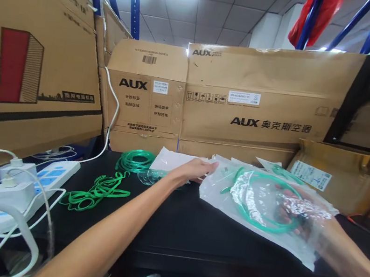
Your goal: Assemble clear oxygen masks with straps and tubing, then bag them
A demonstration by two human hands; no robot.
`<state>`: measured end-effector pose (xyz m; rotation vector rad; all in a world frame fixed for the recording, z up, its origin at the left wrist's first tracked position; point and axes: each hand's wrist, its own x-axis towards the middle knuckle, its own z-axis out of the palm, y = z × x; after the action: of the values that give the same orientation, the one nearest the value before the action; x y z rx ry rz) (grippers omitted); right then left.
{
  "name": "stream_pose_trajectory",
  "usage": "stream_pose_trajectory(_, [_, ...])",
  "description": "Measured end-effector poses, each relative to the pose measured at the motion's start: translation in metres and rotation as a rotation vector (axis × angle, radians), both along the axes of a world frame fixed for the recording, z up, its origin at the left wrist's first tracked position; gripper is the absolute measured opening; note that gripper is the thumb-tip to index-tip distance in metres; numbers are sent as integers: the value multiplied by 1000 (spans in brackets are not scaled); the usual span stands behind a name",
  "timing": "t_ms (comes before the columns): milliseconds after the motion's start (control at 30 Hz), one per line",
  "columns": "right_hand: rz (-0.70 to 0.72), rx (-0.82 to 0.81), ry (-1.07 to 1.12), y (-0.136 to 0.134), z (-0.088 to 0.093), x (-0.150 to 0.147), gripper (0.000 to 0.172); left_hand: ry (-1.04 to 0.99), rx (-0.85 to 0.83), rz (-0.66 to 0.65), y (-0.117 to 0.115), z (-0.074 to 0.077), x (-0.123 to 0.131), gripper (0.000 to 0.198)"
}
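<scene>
My left hand (197, 169) pinches the left edge of a clear plastic bag (213, 193) above the black table. A coil of green tubing (264, 226) shows through the bag's film. My right hand (295, 209) is seen through the plastic at the coil's right side, its fingers curled on the tubing and partly masked by glare. Beyond my left forearm lie another coil of green tubing (136, 161) and a tangled green cord (99, 193). White paper or bags (176, 160) and some clear coiled tubing (148, 177) lie behind my left hand.
At left, a white power strip (58, 174) carries plugs and looping white cables. AUX cardboard boxes (266, 95) line the back of the black table (183, 233). A brown package with a label (334, 177) stands at right, beside a dark rack post (354, 100).
</scene>
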<state>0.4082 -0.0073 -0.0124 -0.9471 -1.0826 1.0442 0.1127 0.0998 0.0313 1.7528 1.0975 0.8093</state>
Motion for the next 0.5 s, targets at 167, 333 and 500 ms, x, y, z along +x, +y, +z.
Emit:
stream_pose_trajectory(167, [-25, -27, 0, 6, -12, -8, 48, 46, 81, 90, 9, -9, 7, 36])
stream_pose_trajectory(333, [-81, -72, 19, -4, -22, 22, 36, 177, 156, 299, 40, 1, -38, 32])
stream_pose_trajectory(500, [-142, -176, -4, -34, -30, 52, 34, 457, 282, 512, 70, 8, -95, 33])
